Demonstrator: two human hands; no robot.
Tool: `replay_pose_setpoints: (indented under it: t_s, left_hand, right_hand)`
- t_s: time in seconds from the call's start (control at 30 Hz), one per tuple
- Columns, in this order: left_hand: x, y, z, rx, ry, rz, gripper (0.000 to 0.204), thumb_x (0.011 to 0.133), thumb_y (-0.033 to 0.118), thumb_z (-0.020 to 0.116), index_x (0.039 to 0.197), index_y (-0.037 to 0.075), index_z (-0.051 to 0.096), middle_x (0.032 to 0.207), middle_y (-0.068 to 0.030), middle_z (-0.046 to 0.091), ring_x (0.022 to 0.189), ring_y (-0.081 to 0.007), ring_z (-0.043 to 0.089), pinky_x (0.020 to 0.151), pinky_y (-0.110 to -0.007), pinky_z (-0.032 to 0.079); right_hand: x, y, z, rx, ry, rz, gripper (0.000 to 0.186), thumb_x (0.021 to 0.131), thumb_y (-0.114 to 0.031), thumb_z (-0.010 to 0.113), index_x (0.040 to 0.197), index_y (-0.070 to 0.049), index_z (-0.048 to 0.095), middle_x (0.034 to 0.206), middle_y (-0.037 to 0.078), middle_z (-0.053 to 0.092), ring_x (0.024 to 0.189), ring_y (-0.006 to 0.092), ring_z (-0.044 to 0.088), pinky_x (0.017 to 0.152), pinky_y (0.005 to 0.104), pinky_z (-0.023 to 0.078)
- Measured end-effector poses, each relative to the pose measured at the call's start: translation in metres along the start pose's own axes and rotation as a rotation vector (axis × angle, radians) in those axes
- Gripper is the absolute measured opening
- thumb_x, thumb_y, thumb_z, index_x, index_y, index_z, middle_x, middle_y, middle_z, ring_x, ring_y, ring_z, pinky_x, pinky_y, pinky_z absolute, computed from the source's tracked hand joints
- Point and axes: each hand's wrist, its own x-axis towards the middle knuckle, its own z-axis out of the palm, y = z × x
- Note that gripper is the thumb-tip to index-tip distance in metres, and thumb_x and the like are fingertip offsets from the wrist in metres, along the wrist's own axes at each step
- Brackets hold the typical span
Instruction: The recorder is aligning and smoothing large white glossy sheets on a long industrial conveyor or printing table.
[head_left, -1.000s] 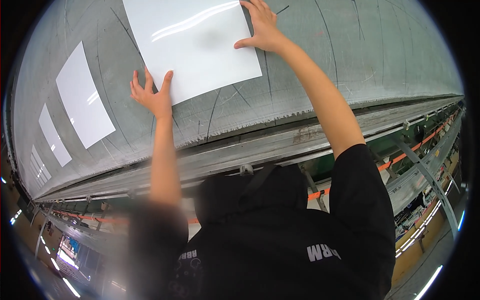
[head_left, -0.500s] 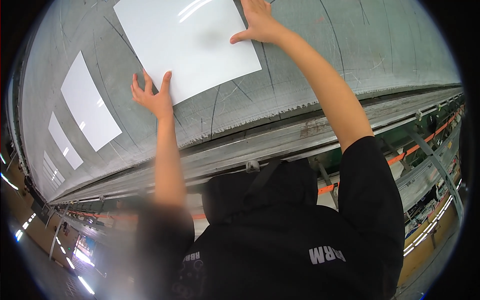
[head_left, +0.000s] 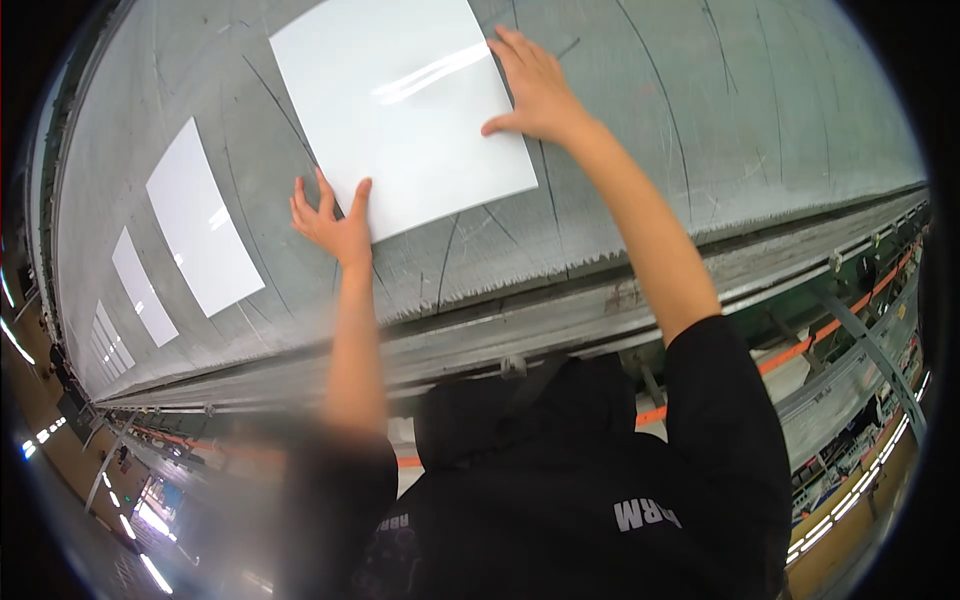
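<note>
A glossy white rectangular sheet [head_left: 410,130] lies flat on the grey surface, its far edge running out of the picture. At its near left corner is my left hand [head_left: 338,225], fingers spread, with the thumb over the sheet and the other fingers along its left edge. My right hand [head_left: 540,95] is at the sheet's right edge, thumb resting over the white face and fingers stretched along the side. Neither hand is wrapped round anything. A bright streak of reflected light crosses the sheet.
More white sheets lie in a row to the left, the closest being a large one [head_left: 205,220], then a narrower one [head_left: 143,287]. The grey belt-like surface [head_left: 640,150] carries dark marked lines and has a frayed near edge. A metal rail [head_left: 450,345] runs between it and my body.
The view has shifted, so the sheets and both hands appear lower and a little further right. Both hands stay at the same sheet's edges, the right fingers now fully visible.
</note>
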Motion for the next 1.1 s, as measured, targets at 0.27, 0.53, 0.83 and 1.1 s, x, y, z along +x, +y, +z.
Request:
replay_pose_setpoints:
  t_s: [0.27, 0.53, 0.83, 1.1]
  left_hand:
    - [0.004, 0.008, -0.009, 0.106, -0.080, -0.043, 0.061, 0.061, 0.039, 0.070, 0.110, 0.007, 0.052, 0.125, -0.0111, 0.032, 0.117, -0.0313, 0.022, 0.094, -0.044, 0.020]
    - [0.005, 0.017, -0.016, 0.071, -0.084, -0.110, 0.060, 0.059, 0.040, 0.070, 0.108, 0.009, 0.054, 0.124, -0.0111, 0.033, 0.117, -0.0324, 0.022, 0.094, -0.046, 0.018]
    - [0.004, 0.018, -0.017, 0.040, -0.054, -0.100, 0.060, 0.059, 0.044, 0.068, 0.107, 0.011, 0.055, 0.124, -0.0110, 0.034, 0.118, -0.0322, 0.022, 0.096, -0.050, 0.012]
    - [0.005, 0.016, -0.016, 0.067, 0.003, -0.043, 0.056, 0.059, 0.044, 0.068, 0.107, 0.018, 0.056, 0.123, -0.0106, 0.035, 0.118, -0.0324, 0.023, 0.097, -0.050, 0.010]
  right_hand:
    - [-0.021, -0.018, 0.001, -0.068, 0.078, 0.244, 0.110, 0.047, -0.037, 0.075, 0.129, -0.001, 0.011, 0.134, 0.016, 0.011, 0.125, 0.0311, 0.004, 0.099, 0.0490, 0.001]
    - [-0.021, -0.020, -0.001, -0.009, 0.055, 0.327, 0.115, 0.048, -0.035, 0.076, 0.129, 0.001, 0.004, 0.135, 0.017, 0.005, 0.126, 0.0312, -0.002, 0.099, 0.0469, -0.004]
    - [-0.022, -0.017, 0.002, -0.009, 0.071, 0.304, 0.117, 0.046, -0.037, 0.076, 0.130, -0.001, 0.003, 0.135, 0.017, 0.004, 0.126, 0.0314, -0.003, 0.098, 0.0476, -0.005]
    - [-0.021, -0.017, 0.002, 0.009, 0.067, 0.286, 0.117, 0.046, -0.038, 0.076, 0.130, -0.002, 0.004, 0.135, 0.017, 0.005, 0.125, 0.0318, -0.003, 0.098, 0.0483, -0.005]
